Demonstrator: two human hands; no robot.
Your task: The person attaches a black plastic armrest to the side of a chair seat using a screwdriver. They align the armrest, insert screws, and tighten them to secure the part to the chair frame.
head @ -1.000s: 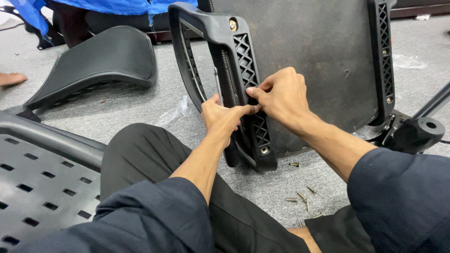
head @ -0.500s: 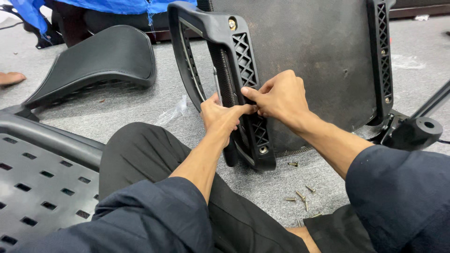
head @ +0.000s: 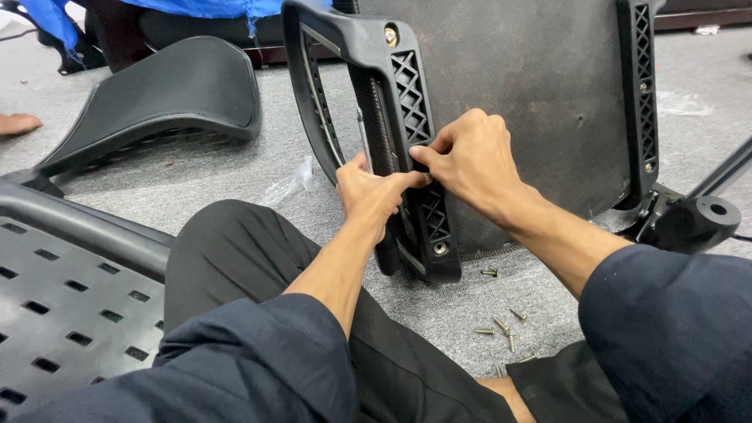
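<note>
Over grey carpet (head: 235, 168), left hand (head: 368, 192) and right hand (head: 470, 157) pinch armrest bracket (head: 415, 117).

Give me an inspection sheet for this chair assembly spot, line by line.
Surface: grey carpet floor, with the person seated on it.
Job's things: black armrest bracket with lattice ribs, lying against the upturned chair seat; one screw shows at the bracket's top, one near its bottom.
Clutter: loose screws on the carpet by the knee; a clear plastic wrapper.
Hands: left hand and right hand both pinch at the middle of the bracket, fingertips meeting; what they pinch is hidden.
Cables: nothing seen.
Surroundings: curved black chair back at left, perforated black panel at lower left, chair base hub at right, blue cloth at top.
</note>
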